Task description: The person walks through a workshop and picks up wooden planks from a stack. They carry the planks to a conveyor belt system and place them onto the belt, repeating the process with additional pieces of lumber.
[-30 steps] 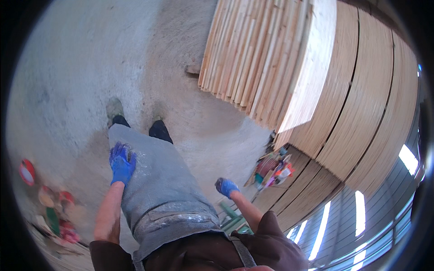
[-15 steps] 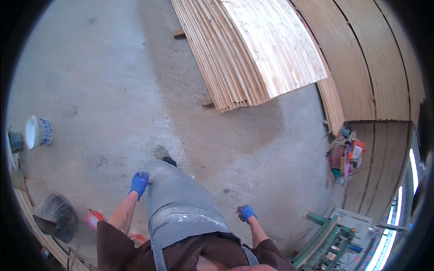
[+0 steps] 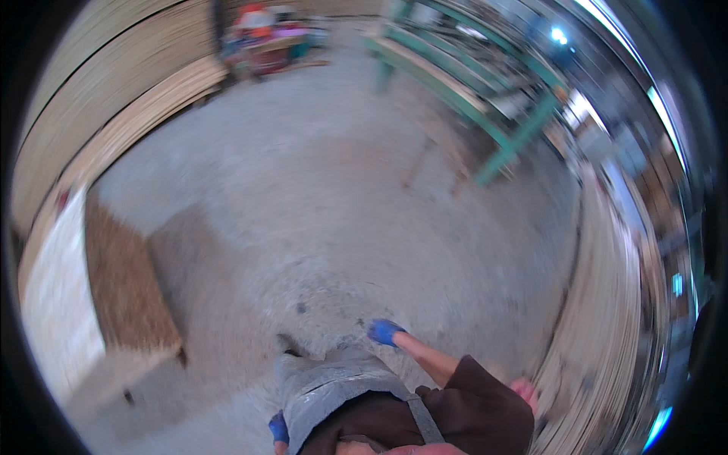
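My right hand (image 3: 385, 331), in a blue glove, swings in front of my grey apron (image 3: 345, 379) above the concrete floor (image 3: 341, 220). Its shape is compact, but blur hides how the fingers lie. Low beside the apron's left side hangs my left hand (image 3: 278, 428), also blue-gloved and only partly in sight. Neither hand touches any of the stacks or benches, and no object shows in either one. A shoe (image 3: 288, 343) peeks out past the apron's hem.
A stack of wooden panels (image 3: 125, 288) stands at left, with larger sheets (image 3: 114, 83) behind it. Colourful clutter (image 3: 269, 38) sits at the far wall. A green metal bench (image 3: 455, 91) stands far right; long boards (image 3: 599, 318) line the right side.
My view has turned sharply to the right. The panel stack has shifted from top centre to the left, and the green bench has come into fuller view. My left hand has dropped low beside the apron.
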Demonstrator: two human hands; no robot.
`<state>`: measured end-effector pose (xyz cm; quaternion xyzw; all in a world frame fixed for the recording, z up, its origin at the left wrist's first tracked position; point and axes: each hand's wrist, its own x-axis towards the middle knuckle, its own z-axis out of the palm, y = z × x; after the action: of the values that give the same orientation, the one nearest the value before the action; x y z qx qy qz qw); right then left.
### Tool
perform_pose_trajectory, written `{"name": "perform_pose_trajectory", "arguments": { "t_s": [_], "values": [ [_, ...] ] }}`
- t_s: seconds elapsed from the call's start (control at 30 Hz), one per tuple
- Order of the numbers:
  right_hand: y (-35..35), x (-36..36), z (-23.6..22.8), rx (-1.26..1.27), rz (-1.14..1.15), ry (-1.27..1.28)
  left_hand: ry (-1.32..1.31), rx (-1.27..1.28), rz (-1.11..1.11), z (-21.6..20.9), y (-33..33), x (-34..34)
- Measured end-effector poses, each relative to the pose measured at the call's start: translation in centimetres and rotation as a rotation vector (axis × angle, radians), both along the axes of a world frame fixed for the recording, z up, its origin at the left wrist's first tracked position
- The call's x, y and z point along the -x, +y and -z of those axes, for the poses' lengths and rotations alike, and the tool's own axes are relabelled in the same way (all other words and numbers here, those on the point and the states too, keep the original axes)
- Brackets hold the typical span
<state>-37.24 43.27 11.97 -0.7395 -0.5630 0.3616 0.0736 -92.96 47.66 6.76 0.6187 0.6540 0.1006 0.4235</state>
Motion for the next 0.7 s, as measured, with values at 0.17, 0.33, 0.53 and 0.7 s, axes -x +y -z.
{"name": "perform_pose_trajectory", "arguments": {
  "t_s": [0.17, 0.33, 0.53, 0.7],
  "values": [
    [7.0, -6.8, -8.4, -0.109, 0.309, 0.468, -0.337, 0.527, -0.278, -2.2, 10.7, -13.8],
    [2.9, -17.5, -9.9, -0.381, 0.416, 0.21, -0.472, 0.443, 0.538, -11.8, 21.6, -45.2],
    [-2.6, -34.5, -22.1, -0.399, 1.092, 0.647, -0.54, 0.488, 1.319, -30.1, 14.0, -83.4],
    [-8.7, -48.7, -20.2, -0.677, 1.194, 0.5, -0.479, 0.397, 1.617, -30.7, 7.1, -103.4]
  ]
}}
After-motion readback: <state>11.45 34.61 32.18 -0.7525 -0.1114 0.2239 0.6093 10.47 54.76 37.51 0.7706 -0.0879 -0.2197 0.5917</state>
